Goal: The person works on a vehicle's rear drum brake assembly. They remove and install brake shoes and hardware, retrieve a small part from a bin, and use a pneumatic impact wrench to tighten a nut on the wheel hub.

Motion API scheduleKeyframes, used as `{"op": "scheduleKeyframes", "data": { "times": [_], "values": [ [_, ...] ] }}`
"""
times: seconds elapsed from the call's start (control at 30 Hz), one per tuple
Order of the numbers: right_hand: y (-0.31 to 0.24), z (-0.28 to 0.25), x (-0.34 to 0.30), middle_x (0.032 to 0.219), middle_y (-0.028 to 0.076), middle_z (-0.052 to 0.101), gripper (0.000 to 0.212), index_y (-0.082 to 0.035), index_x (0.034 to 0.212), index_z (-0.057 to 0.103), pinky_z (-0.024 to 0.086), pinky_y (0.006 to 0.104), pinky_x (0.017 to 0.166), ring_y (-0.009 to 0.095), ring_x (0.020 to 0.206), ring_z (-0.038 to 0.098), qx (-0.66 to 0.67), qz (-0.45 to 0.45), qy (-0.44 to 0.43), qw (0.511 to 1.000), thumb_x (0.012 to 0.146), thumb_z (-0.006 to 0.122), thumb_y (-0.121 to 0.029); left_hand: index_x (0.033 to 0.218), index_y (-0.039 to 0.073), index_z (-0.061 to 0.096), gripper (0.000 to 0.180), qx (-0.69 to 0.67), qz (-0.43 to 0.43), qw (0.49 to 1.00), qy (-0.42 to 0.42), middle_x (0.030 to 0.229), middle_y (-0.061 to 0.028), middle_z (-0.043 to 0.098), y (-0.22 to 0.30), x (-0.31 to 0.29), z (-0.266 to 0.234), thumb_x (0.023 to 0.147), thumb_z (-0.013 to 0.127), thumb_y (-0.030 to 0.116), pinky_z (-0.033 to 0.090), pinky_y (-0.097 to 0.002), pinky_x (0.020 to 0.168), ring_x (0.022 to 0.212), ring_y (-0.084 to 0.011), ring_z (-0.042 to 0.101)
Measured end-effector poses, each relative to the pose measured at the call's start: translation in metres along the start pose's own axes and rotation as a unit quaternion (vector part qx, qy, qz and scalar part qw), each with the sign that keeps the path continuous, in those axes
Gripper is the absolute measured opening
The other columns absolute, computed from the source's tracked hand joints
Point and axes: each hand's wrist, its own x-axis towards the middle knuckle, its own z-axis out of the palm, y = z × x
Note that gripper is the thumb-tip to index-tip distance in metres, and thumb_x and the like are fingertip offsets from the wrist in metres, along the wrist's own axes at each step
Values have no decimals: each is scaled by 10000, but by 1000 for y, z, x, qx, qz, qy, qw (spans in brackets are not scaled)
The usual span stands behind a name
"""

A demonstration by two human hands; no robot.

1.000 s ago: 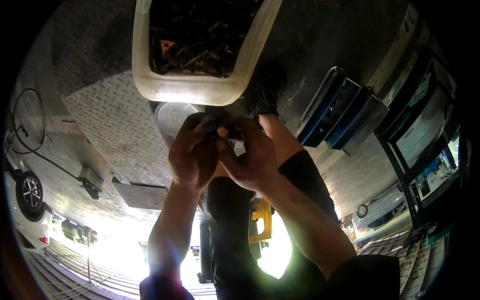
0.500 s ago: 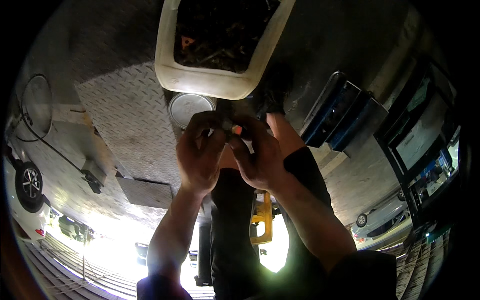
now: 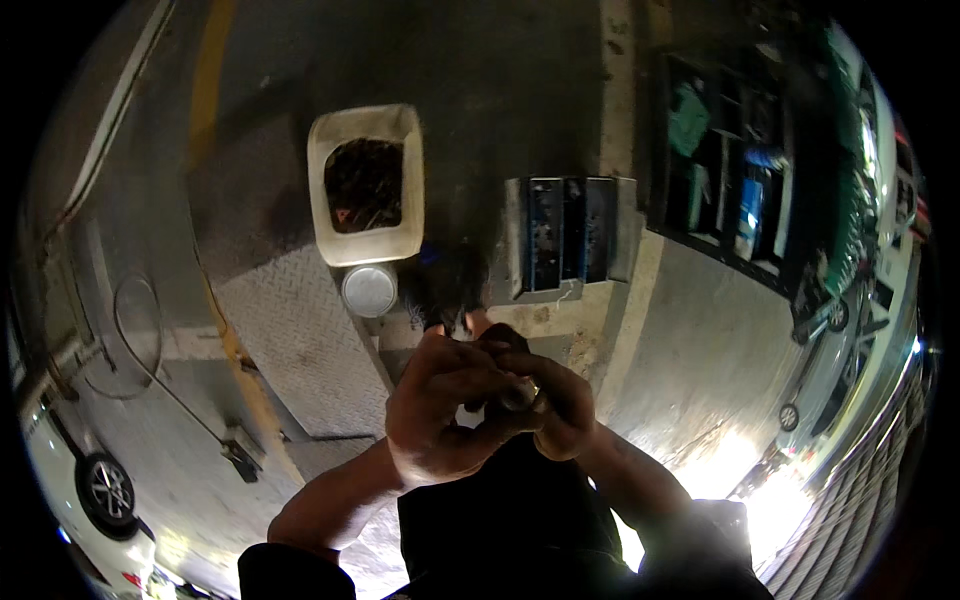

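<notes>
My left hand (image 3: 432, 412) and my right hand (image 3: 566, 408) are brought together in front of my body, fingers curled. Between the fingertips sits a small round metal part (image 3: 518, 394), its end facing up. Both hands seem to grip it, though fingers hide most of it and its exact kind does not show. Beyond them on the floor stands a whitish plastic tub (image 3: 412, 240) with many small dark pieces (image 3: 365, 185) inside. A round can with a grey lid (image 3: 370, 290) stands against the tub's near side.
An opened blue toolbox (image 3: 570, 235) lies right of the tub. Further right is a dark rack (image 3: 725, 165) with green and blue items. A tread-plate sheet (image 3: 305, 330) covers the floor at left. A hose (image 3: 175, 365) runs near a parked white car (image 3: 85, 490).
My view has tilted, so the tub and toolbox look smaller and farther away. Both hands have come up nearer to me, still together, and the metal part's round end now shows.
</notes>
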Motion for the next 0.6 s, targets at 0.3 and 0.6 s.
{"op": "scheduleKeyframes", "data": {
  "times": [0.3,0.6],
  "values": [
    [-109,0,-121,1358,194,425,562,37,1374,324,370,390,1031,259,1252,437,123,-48,91,987,959,485,-305,1040,61,583,430,12,66,989,-131,952,-105,572,128,11,100,689,825,116,514,-325,678,838,-210,595],
    [-140,-33,-281,1306,182,463,527,30,1350,349,379,407,1022,260,1219,459,151,-193,136,960,960,488,-297,1001,60,603,358,55,163,955,-241,945,-90,571,211,-42,240,704,803,80,492,-303,644,827,-210,578]
  ]
}}
